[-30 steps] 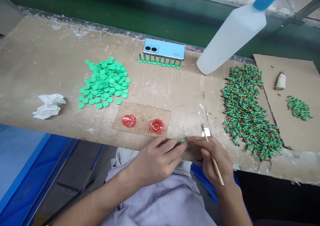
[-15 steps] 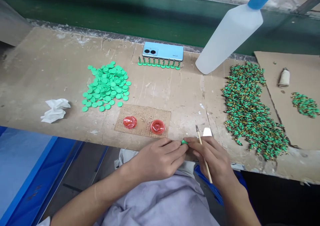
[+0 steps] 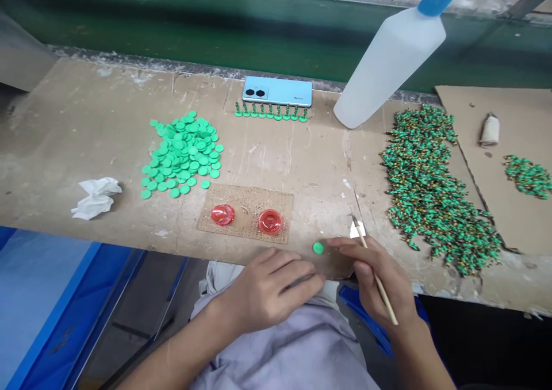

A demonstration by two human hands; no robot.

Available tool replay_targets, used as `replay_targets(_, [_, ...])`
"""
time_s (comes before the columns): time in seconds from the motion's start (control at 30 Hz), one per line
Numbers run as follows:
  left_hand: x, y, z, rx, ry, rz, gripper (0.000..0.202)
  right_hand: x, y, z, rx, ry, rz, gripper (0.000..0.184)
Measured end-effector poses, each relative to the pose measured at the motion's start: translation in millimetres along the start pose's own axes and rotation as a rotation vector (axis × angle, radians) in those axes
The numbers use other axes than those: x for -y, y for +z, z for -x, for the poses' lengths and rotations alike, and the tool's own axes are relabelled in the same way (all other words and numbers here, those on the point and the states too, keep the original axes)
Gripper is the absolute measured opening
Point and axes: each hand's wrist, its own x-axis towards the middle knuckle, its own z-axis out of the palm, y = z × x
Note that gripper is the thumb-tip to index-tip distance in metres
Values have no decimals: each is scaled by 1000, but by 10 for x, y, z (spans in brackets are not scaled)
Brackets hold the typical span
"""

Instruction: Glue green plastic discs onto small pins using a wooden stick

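Observation:
My left hand rests at the table's front edge, back upward, fingers loosely bent with a gap between some of them. Nothing shows in it, though its palm and thumb are hidden. Just beyond its fingertips, a single green disc lies flat on the table. A thin paintbrush with a pale handle is gripped in my right hand, dark bristles pointing up and away. The index finger of that hand reaches close to the disc's right side. A small white piece lies behind the brush.
Two red dishes sit on a brown board. Around them are piled green discs, crumpled tissue, a row of small figures on discs, a phone, a tilted bottle and heaped tiny figures.
The green disc, formerly between the fingertips of both hands, now lies on the table. My left hand has drawn back slightly, and my right hand has shifted right with the paintbrush.

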Motion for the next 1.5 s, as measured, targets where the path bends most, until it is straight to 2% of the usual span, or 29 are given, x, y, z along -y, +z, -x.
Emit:
replay_targets(0.1, [-26,22,-15,-2,-75,46,18,44,-1,-27,-55,11,44,23])
replay_targets(0.2, [-44,25,-34,-10,-129,148,24,78,-32,33,-135,37,179,20])
replay_targets(0.37, [-34,35,47,-41,-240,379,31,22,-289,334,-477,186,591,30])
replay_targets(0.43, [-28,41,90,-35,-292,430,34,-29,-433,440,-556,250,737,30])
replay_targets(0.5, [-24,43,108,-19,-320,470,37,-88,-548,495,-519,289,813,24])
replay_targets(0.57, [-26,36,100,-2,-341,520,39,-145,-611,500,-416,294,821,20])
replay_targets(0.7, [-54,-7,72,-32,-433,601,35,-220,-619,457,-276,270,780,11])
replay_targets(0.8, [-87,-38,82,-74,-538,704,28,-214,-599,464,-289,257,753,9])
replay_targets(0.9, [-115,-47,83,-109,-575,801,22,-133,-552,476,-352,245,689,16])
replay_targets(1.0, [-158,-55,28,-136,-559,799,16,44,-428,411,-389,218,444,24])
replay_targets(1.1, [-228,-77,-65,-146,-468,696,14,277,-261,264,-324,152,175,28])
replay_targets(1.23, [-314,-88,-145,-193,-371,404,9,500,-107,106,-189,77,98,30])
replay_targets(1.37, [-339,-58,-123,-198,-250,73,24,563,-33,77,-82,62,2,37])
replay_targets(1.5, [-345,-43,-93,-202,-224,-4,22,598,29,57,-20,52,-80,38])
